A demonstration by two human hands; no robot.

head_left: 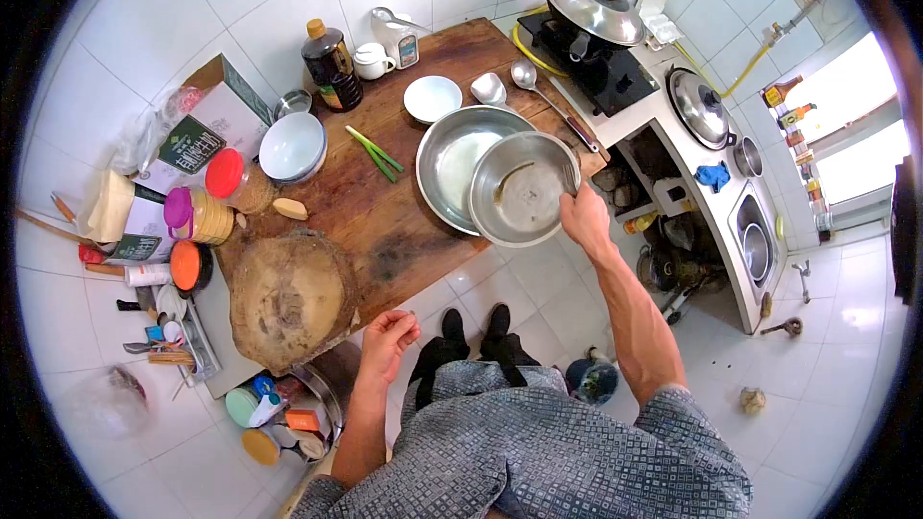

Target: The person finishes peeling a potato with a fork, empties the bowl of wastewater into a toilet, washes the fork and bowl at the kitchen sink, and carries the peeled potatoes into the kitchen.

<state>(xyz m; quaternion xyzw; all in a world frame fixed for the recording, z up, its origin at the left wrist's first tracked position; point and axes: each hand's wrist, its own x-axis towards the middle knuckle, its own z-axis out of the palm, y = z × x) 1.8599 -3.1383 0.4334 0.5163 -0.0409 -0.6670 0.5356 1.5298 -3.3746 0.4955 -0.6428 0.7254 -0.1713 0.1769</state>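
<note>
My right hand (585, 218) grips the rim of a metal basin (543, 202) at its right side. This basin is held over the near right part of a larger metal basin (437, 168) on the wooden table (385, 221). A brown streak shows inside the held basin. Whether the two basins touch, I cannot tell. In front of my body, near the table's edge, my left hand (388, 338) is closed with thumb and fingers together. What it may pinch is too small to name. Green onion pieces (375, 154) lie left of the basins.
A round chopping block (288, 298) sits at the table's left end, near a box (207, 130) and several jars. Beyond the basins are a white bowl (433, 99) and a ladle (525, 75). A lidded wok (596, 12) stands on the stove; a sink (755, 231) is far right.
</note>
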